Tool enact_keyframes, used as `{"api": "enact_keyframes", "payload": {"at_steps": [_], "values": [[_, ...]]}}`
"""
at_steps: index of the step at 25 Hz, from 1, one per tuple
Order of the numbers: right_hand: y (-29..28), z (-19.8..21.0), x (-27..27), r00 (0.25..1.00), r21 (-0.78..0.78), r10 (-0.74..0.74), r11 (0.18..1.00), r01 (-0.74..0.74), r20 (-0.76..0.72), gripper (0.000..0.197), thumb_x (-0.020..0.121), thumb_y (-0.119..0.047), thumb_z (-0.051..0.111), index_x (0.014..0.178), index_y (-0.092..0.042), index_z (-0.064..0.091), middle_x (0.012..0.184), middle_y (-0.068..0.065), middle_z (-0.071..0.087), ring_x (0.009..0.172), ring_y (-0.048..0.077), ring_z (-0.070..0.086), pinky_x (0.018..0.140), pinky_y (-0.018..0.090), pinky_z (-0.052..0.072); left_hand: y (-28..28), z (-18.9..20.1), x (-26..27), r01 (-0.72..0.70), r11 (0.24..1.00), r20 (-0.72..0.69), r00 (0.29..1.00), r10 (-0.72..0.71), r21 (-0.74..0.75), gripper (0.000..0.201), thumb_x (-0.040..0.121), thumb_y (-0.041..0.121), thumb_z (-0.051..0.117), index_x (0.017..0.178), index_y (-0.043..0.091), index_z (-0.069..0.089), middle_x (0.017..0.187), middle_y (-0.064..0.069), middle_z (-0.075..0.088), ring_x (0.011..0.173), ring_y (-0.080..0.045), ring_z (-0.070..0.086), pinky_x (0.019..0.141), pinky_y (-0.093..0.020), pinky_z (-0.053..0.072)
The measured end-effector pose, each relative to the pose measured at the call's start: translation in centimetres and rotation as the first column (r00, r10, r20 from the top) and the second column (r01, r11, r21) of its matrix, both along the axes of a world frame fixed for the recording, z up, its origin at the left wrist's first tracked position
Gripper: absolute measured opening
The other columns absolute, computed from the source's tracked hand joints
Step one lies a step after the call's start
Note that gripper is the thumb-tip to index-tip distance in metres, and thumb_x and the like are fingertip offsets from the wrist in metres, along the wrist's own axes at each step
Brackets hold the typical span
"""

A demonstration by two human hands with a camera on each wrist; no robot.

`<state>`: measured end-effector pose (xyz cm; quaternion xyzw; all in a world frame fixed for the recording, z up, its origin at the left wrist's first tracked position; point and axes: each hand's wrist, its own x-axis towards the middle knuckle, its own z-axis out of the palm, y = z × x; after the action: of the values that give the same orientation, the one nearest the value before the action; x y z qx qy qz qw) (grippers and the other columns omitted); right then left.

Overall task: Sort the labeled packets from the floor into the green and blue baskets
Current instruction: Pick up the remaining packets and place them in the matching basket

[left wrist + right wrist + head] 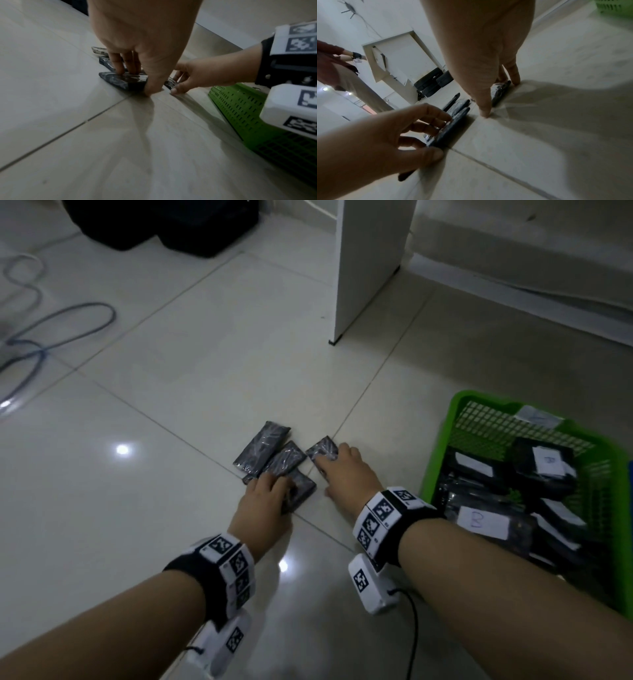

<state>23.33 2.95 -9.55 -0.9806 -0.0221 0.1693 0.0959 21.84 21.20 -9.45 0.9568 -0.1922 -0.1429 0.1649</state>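
Glossy white tile floor point(178, 392) carries the last 4 dark packets, clustered beside the green basket point(442, 440), which sits to the person's right and already holds a heap of packets. A sliver of blue at the frame's right edge may be the blue basket; it cannot be confirmed.

The left hand point(265, 501) curls fingers and thumb around the nearest packet point(303, 482), gripping its edges. The right hand point(346, 470) closes fingers and thumb on the right-hand packet point(322, 450), thumb tip on the tile.

Risks, as judged from here: all 4 packets lie label-down or unlabelled side up, so a packet could go into the wrong basket unless turned over and read first. The film looks slick, and the left hand's packet is overlapped by the middle packet point(286, 458), so lifting may drag or flip its neighbour.

Readable writing: white paper labels in the green basket, the largest label point(481, 522) showing a handwritten "B". Others are too blurred to read.
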Motion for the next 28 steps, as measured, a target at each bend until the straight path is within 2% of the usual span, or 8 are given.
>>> {"api": "enact_keyframes", "payload": {"at_steps": [5, 10, 12, 14, 18, 21, 24, 28], "values": [[-1.1, 1.6, 0.8, 0.969, 0.244, -0.245, 0.939, 0.242, -0.018, 0.04, 0.085, -0.012, 0.055, 0.122, -0.007, 0.04, 0.11, 0.02, 0.056, 0.099, 0.034, 0.054, 0.074, 0.035, 0.046, 0.8, 2.7, 1.3, -0.223, 0.95, -0.165, 0.968, 0.189, -0.219, 0.032, 0.087, 0.015, 0.055, 0.119, 0.02, 0.059, 0.101, 0.003, 0.064, 0.085, -0.011, 0.058, 0.071, -0.017, 0.043], [-4.3, 3.3, 0.6, 0.741, 0.692, -0.621, 0.418, 0.589, -0.255, 0.017, 0.08, -0.01, 0.064, 0.091, -0.018, 0.054, 0.099, 0.017, 0.067, 0.078, 0.032, 0.068, 0.066, 0.041, 0.059, -1.9, 2.9, 1.8, -0.689, 0.476, -0.677, 0.698, 0.233, -0.547, 0.029, 0.086, 0.002, 0.059, 0.114, 0.007, 0.063, 0.092, -0.008, 0.065, 0.077, -0.019, 0.062, 0.077, -0.037, 0.058], [-5.5, 4.4, 0.1, 0.665, 0.788, -0.661, 0.178, 0.589, -0.348, 0.016, 0.083, -0.001, 0.057, 0.093, -0.014, 0.054, 0.098, 0.021, 0.066, 0.068, 0.03, 0.066, 0.056, 0.036, 0.058, -4.2, 3.8, 1.5, -0.697, 0.392, -0.726, 0.681, 0.099, -0.601, 0.026, 0.089, -0.001, 0.055, 0.111, 0.008, 0.065, 0.092, -0.011, 0.067, 0.071, -0.017, 0.063, 0.066, -0.03, 0.057], [-7.1, 5.8, -0.7, 0.641, 0.827, -0.679, 0.088, 0.556, -0.358, 0.018, 0.086, 0.002, 0.052, 0.1, -0.008, 0.054, 0.094, 0.021, 0.064, 0.062, 0.024, 0.063, 0.049, 0.029, 0.055, -6.3, 4.7, 1.3, -0.693, 0.366, -0.739, 0.673, 0.02, -0.621, 0.028, 0.091, 0.002, 0.053, 0.114, 0.012, 0.065, 0.094, -0.009, 0.069, 0.066, -0.012, 0.063, 0.057, -0.023, 0.054], [-12.1, 7.4, -3.8, 0.561, 0.865, -0.769, 0.02, 0.501, -0.307, 0.021, 0.089, -0.002, 0.051, 0.108, -0.003, 0.059, 0.094, 0.014, 0.066, 0.063, 0.02, 0.062, 0.047, 0.027, 0.052, -10.8, 5.8, 1.7, -0.673, 0.353, -0.731, 0.68, -0.048, -0.65, 0.032, 0.091, 0.004, 0.054, 0.119, 0.017, 0.061, 0.095, -0.004, 0.067, 0.067, -0.011, 0.062, 0.058, -0.027, 0.055], [-17.6, 7.6, -6.6, 0.392, 0.86, -0.9, 0.04, 0.51, -0.191, 0.02, 0.09, -0.009, 0.05, 0.1, -0.02, 0.063, 0.095, 0.006, 0.068, 0.071, 0.022, 0.063, 0.05, 0.03, 0.05, -15.5, 7.1, 1.9, -0.538, 0.428, -0.64, 0.756, -0.134, -0.726, 0.036, 0.088, -0.008, 0.05, 0.118, 0.012, 0.057, 0.096, -0.006, 0.064, 0.07, -0.011, 0.062, 0.061, -0.024, 0.055], [-22.2, 7.2, -9.6, 0.297, 0.815, -0.95, 0.094, 0.571, -0.098, 0.023, 0.087, -0.011, 0.05, 0.09, -0.027, 0.067, 0.096, 0.005, 0.071, 0.076, 0.022, 0.065, 0.054, 0.029, 0.05, -20.6, 7.7, 2.1, -0.261, 0.579, -0.45, 0.868, -0.209, -0.773, 0.037, 0.085, -0.008, 0.051, 0.116, 0.009, 0.061, 0.097, -0.005, 0.066, 0.085, -0.018, 0.062, 0.075, -0.027, 0.053], [-25.4, 7.2, -12.9, 0.251, 0.701, -0.968, 0.184, 0.689, 0.007, 0.029, 0.088, -0.001, 0.045, 0.103, -0.014, 0.066, 0.097, 0.007, 0.068, 0.068, 0.013, 0.058, 0.054, 0.021, 0.048, -26.7, 7.6, 2.6, 0.247, 0.806, -0.057, 0.943, -0.327, -0.538, 0.037, 0.087, 0.006, 0.053, 0.12, 0.02, 0.062, 0.116, 0.002, 0.062, 0.103, -0.012, 0.056, 0.087, -0.016, 0.038]]}}
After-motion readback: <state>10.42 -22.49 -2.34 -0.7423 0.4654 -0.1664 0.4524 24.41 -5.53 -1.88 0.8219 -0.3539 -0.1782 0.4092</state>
